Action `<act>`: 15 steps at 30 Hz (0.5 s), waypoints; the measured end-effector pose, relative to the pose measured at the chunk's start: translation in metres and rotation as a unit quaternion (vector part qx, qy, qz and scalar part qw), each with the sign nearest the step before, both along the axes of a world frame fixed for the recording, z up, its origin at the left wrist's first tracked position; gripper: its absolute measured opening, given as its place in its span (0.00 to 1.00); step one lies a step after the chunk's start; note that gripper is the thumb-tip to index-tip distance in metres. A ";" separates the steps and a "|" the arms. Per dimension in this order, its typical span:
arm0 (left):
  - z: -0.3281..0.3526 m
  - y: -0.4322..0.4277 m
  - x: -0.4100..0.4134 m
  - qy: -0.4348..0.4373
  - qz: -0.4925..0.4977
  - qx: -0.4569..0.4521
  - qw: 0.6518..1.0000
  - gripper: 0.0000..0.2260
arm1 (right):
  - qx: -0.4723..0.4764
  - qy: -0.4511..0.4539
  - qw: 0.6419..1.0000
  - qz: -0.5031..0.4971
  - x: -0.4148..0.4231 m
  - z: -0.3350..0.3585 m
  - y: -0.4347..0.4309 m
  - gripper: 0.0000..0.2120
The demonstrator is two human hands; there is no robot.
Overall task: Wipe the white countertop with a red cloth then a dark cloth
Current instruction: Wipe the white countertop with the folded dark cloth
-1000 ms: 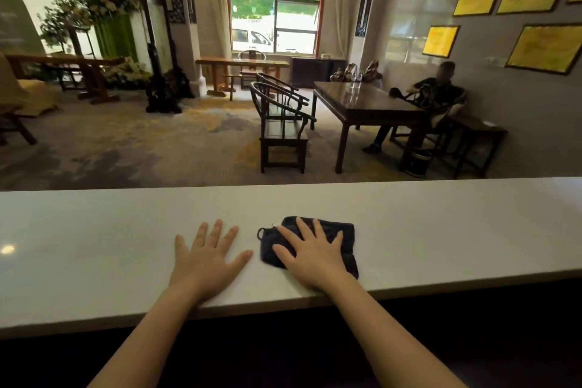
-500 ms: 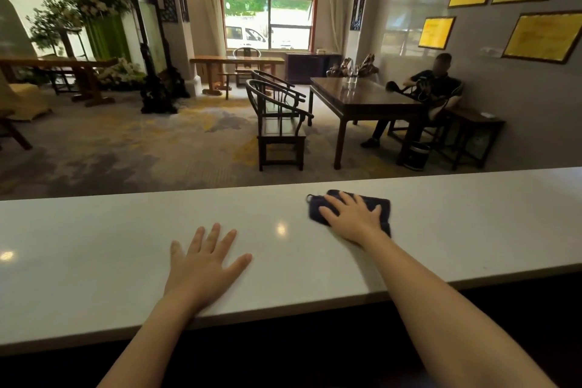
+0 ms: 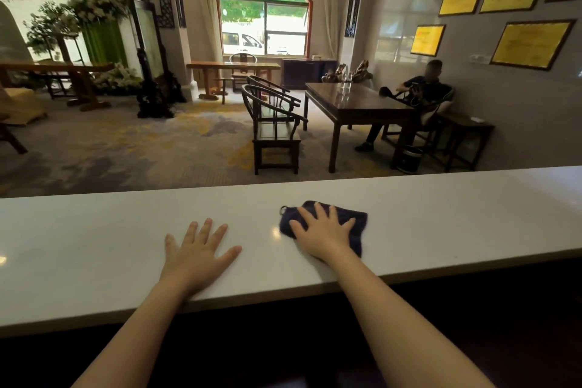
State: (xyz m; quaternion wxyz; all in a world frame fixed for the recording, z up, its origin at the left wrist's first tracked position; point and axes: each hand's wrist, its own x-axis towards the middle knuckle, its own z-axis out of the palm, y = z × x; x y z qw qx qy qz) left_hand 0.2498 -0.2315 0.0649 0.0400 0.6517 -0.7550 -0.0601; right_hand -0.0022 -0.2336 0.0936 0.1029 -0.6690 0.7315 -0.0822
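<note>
The white countertop [image 3: 94, 246] runs across the view from left to right. A dark navy cloth [image 3: 354, 219] lies on it right of centre, with a small loop at its left corner. My right hand [image 3: 324, 231] presses flat on the cloth, fingers spread, and covers its middle. My left hand [image 3: 198, 250] rests flat on the bare counter to the left of the cloth, fingers apart and holding nothing. I see no red cloth.
The counter's near edge [image 3: 409, 276] drops into a dark space below. Beyond the far edge is a carpeted room with dark wooden chairs [image 3: 274, 129], a dark table [image 3: 356, 104] and a seated person [image 3: 422, 91] at the right wall.
My right hand pushed the dark cloth away toward the counter's far edge, then drew it back toward me. My left hand stayed flat in the same place.
</note>
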 end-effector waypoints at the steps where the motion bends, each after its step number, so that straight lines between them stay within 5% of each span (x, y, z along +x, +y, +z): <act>1: 0.001 0.000 -0.001 -0.003 0.003 0.002 1.000 0.32 | 0.000 -0.001 1.000 0.019 0.017 -0.001 0.001 0.27; 15: 0.005 0.003 -0.001 -0.015 -0.007 0.003 1.000 0.33 | -0.013 -0.007 0.996 0.083 0.089 -0.008 0.002 0.26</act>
